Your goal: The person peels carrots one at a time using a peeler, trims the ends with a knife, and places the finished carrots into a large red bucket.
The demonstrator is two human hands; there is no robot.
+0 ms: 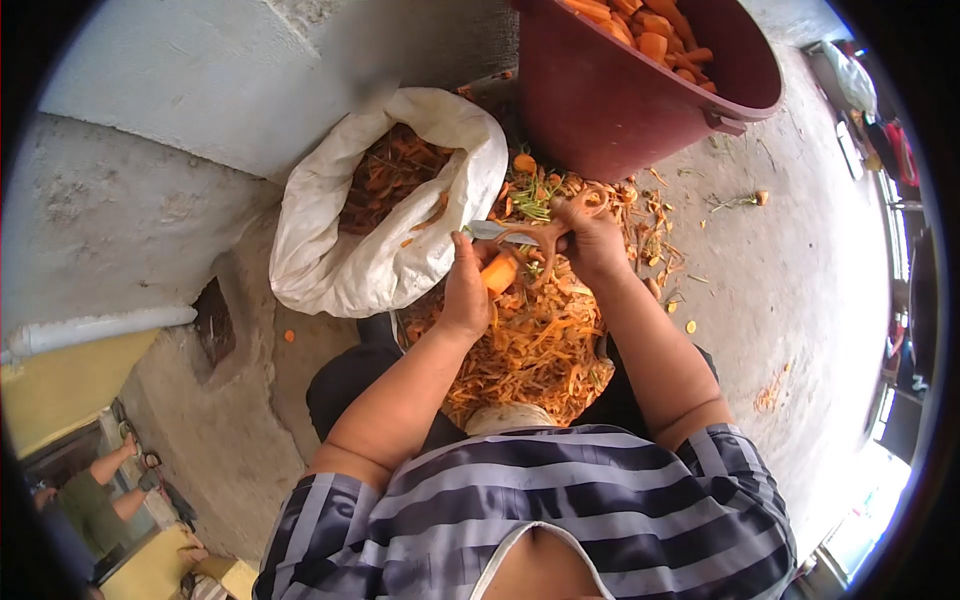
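My left hand [467,292] is closed around an orange carrot piece [499,274], above a heap of carrot peelings [535,355] between my legs. My right hand [596,240] grips a tool with a grey metal blade [490,230] and what looks like a looped orange-brown handle [548,238]. Its blade points left, over the carrot piece and close to my left thumb. Fingers partly hide the handle, so its exact kind does not show.
A white sack [340,278] of peelings stands open at the left. Ahead is a dark red tub [610,100] containing peeled carrots [655,35]. Scraps [655,235] litter the concrete floor [790,280]. Other people [95,505] are at lower left.
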